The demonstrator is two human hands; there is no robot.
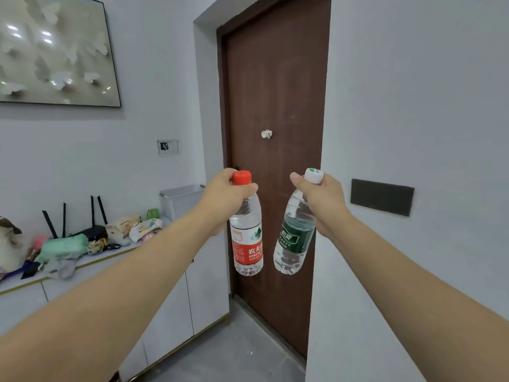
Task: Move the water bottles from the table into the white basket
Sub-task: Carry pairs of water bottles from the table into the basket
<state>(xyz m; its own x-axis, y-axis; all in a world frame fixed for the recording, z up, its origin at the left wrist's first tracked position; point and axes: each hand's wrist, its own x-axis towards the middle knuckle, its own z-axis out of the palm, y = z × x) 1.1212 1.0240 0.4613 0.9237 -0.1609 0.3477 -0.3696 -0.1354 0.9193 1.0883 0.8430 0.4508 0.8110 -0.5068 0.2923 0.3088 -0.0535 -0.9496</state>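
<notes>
My left hand (224, 198) grips the neck of a clear water bottle with a red cap and red label (247, 241), held upright in the air in front of a brown door. My right hand (321, 201) grips the neck of a second clear bottle with a white cap and green label (294, 238), hanging slightly tilted beside the first. The white basket (180, 201) stands on the far end of the white cabinet top, just left of my left hand and behind it.
The white cabinet (170, 312) runs along the left wall, its top crowded with a black router (91, 231), cloth bundles and small items. The brown door (275, 150) is straight ahead. A white wall with a dark panel (381, 197) juts out on the right. Grey floor lies below.
</notes>
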